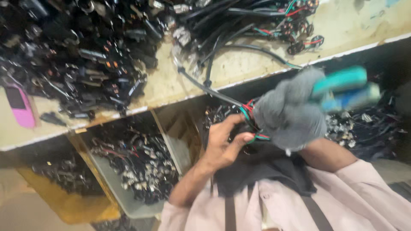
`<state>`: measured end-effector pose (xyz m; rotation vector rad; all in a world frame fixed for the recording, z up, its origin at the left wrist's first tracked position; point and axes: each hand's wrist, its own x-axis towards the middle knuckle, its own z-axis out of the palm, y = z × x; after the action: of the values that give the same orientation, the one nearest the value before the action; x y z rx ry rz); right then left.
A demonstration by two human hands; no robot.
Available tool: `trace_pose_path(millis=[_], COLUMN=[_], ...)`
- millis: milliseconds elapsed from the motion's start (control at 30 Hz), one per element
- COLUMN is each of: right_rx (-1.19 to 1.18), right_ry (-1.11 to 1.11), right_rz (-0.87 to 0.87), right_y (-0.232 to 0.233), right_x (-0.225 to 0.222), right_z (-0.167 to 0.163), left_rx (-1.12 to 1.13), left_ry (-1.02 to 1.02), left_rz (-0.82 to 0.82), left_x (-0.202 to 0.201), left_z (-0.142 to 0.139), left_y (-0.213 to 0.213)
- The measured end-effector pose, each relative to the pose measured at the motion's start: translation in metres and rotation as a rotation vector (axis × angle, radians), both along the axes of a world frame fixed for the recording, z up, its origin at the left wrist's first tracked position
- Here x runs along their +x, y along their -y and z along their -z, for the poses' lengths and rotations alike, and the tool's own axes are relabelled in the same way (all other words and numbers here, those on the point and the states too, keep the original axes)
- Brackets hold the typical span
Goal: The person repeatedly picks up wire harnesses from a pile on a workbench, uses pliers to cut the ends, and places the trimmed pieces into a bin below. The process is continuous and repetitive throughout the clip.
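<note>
Two hands meet just below the bench edge. The left hand (pixel 224 143), bare, has thumb and fingers pressed together on the end of a black cable (pixel 205 85), right where its red and green wires (pixel 248 109) fan out. The right hand (pixel 289 115) wears a grey glove and is wrapped shut round the teal-and-blue handles of a hand tool (pixel 344 87); tool is blurred, so can't tell what its working end does. The wire ends sit between the two hands, touching the glove's edge.

From the pinch, the cable runs up and away over the edge of the workbench (pixel 239 68), approx. towards a tangle of more black cables (pixel 222 21) w/ red and green leads. Further out to the left of the grip, a big heap of black connector parts (pixel 85 55) covers the bench top, and a pink phone-like device (pixel 19 105) lies at its far left end.

Under the bench, down-left of the grip, an open bin (pixel 128 196) holds more dark wired parts. Below the hands, a dark cloth (pixel 261 167) lies over the person's pale pink shirt (pixel 359 201).
</note>
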<state>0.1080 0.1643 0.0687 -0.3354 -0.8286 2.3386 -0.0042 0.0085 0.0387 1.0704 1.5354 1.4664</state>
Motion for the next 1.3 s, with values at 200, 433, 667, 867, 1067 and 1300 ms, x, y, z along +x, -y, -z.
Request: trace_pose_path(millis=[200, 433, 667, 867, 1067, 1300], right_rx=[1.001, 1.948, 1.966, 1.875, 1.876, 1.254], right_ry=[0.818, 1.047, 0.943, 1.018, 1.091, 0.769], right_rz=[0.127, -0.223, -0.05, 0.073, -0.015, -0.009], right_y=[-0.053, -0.095, -0.086, -0.078, -0.085, -0.066], right_x=[0.019, 0.032, 0.013, 0.022, 0.004, 0.01], right_z=[-0.001, 0.007, 0.021, 0.054, 0.049, 0.015], left_rx=[-0.482, -0.484, -0.472, -0.34, 0.045, -0.121], left_ry=[-0.922, -0.763, -1.51, -1.43, -0.357, 0.553], left_rz=[0.443, 0.636, -0.077, 0.005, -0.272, 0.075], left_x=[-0.003, -0.059, -0.178, -0.201, -0.165, -0.051], left_z=[-0.012, -0.011, -0.007, 0.023, 0.003, 0.014], left_y=[-0.006, 0.023, -0.01, 0.006, -0.002, -0.008])
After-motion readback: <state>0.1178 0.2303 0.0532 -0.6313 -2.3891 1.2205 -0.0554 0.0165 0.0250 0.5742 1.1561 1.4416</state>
